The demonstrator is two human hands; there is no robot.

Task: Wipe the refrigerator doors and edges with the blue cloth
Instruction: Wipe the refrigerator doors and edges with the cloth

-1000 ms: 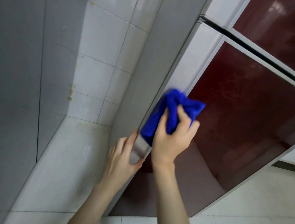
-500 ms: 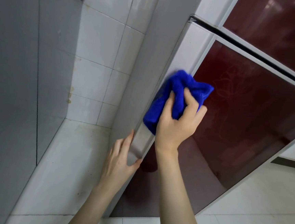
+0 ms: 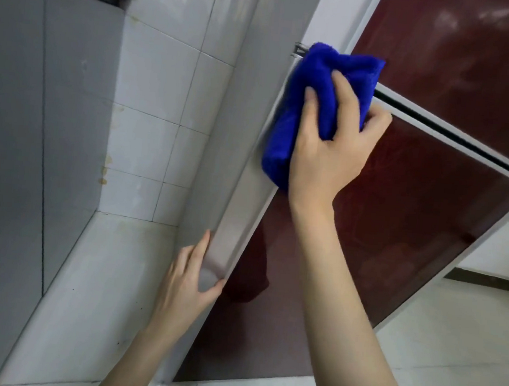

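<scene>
Now the right hand (image 3: 326, 162) holds the blue cloth (image 3: 316, 69) bunched in a fist-like grip, fingers curled over the top of it and thumb on the far side, and presses it on the upper corner of the lower door (image 3: 412, 237). The cloth covers the place where the pale side edge (image 3: 244, 210) of this door meets the dark gap (image 3: 455, 139) under the upper door (image 3: 462, 57).

The side edge is a long narrow strip. In the picture its axis goes from about 7 o'clock up to 1 o'clock, and the cloth sits at its 1 o'clock end. So, as I judge it, little of this edge is left above the cloth. From here the unwiped parts lie in two directions: the gap and the top frame run away toward 4 o'clock, and the upper door lies toward 1 o'clock.

The left hand (image 3: 183, 288) is at 7 o'clock from the right hand, well apart from it and lower on the same edge. Its fingers are straight and lie flat on the side face, the thumb touches the front rim, and it holds nothing. It seems to steady the door. The right hand is the only one near the cloth, so the next stroke is its work.
</scene>
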